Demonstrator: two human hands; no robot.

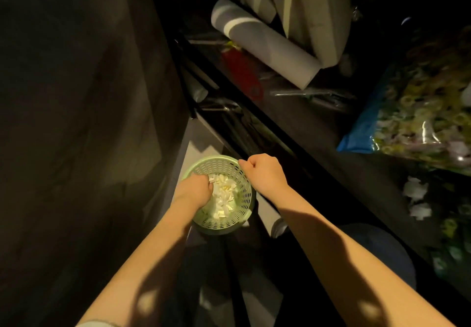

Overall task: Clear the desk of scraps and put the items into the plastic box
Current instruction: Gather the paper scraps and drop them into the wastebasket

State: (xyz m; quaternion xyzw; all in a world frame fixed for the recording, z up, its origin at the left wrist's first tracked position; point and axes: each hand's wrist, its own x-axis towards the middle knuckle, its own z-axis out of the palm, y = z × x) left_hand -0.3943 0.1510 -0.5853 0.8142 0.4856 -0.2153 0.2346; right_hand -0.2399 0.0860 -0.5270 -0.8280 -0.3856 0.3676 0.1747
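Note:
A small round green plastic basket [242, 199] with perforated walls sits low between a dark cabinet side and a black desk frame. White and yellowish paper scraps [223, 195] lie inside it. My left hand [195, 190] reaches into the basket from the left, fingers curled down among the scraps; whether it holds any is hidden. My right hand [265, 172] is closed on the basket's far right rim. The desk top [382, 199] runs dark along the right, with white crumpled scraps [415, 190] on it.
A dark panel [76, 123] fills the left. A grey-and-white roll [265, 42], a red object [242, 72] and metal rods lie beyond the basket. A bag of yellow-green pieces with a blue edge [420, 117] rests at right. My knee [377, 250] shows below.

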